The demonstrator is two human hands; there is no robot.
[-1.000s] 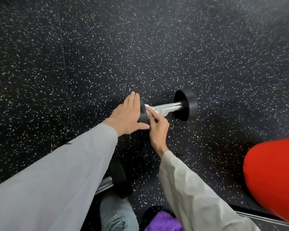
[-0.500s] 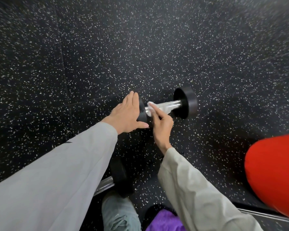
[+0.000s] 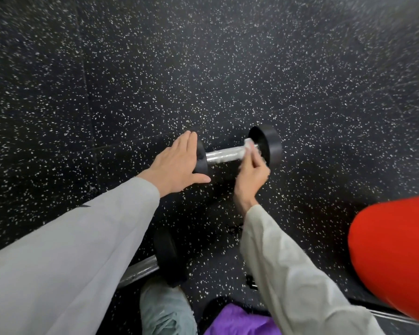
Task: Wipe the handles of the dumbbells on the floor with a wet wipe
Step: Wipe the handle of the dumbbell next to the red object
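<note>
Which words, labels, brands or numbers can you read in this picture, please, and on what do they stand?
None can be read.
Dumbbell: no marking shows on its black ends or handle.
Wipe in the right hand: plain white.
Second dumbbell, sleeves, red thing and purple thing: no print visible.

Shiny metal dumbbell handle [image 3: 224, 155], matt black ends, speckled rubbery floor [image 3: 203, 68]

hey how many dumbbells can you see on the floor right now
2. One dumbbell lies ahead between the left hand and right hand. A second dumbbell lies nearer, partly hidden under the left sleeve. Others may be out of view.
</note>
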